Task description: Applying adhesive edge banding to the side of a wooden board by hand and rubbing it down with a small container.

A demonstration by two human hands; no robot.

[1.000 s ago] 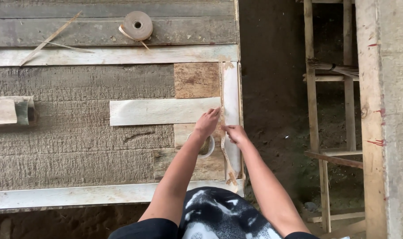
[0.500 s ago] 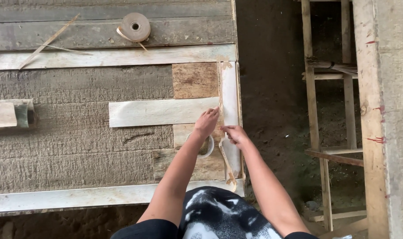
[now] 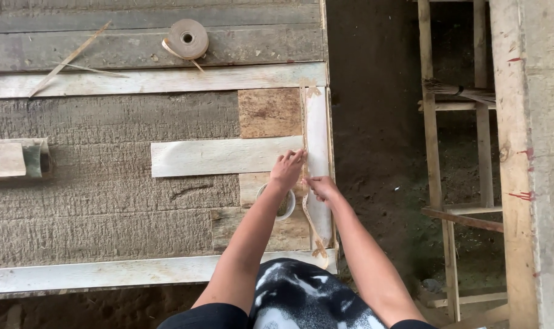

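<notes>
1. A small round cup (image 3: pixel 284 207) sits under the left wrist (contents hidden).
2. Left hand (image 3: pixel 287 170) presses fingertips flat on a thin tan strip (image 3: pixel 304 131) along the pale upright board (image 3: pixel 318 146) near the surface's right edge.
3. Right hand (image 3: pixel 321 187) pinches the strip lower down.
4. A tape roll (image 3: pixel 188 38) lies on rough grey planks at the far edge.

Soft, even daylight; sharp focus, faint shadows, no glare

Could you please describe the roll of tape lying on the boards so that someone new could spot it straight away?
Start from the big grey weathered wooden panel lying flat, and look along its far edge, well away from both hands. There, on a dark grey plank just beyond the long pale plank, lies the round tan roll of tape. It is the only round, flat disc there, with a small centre hole and a loose tail.
</notes>
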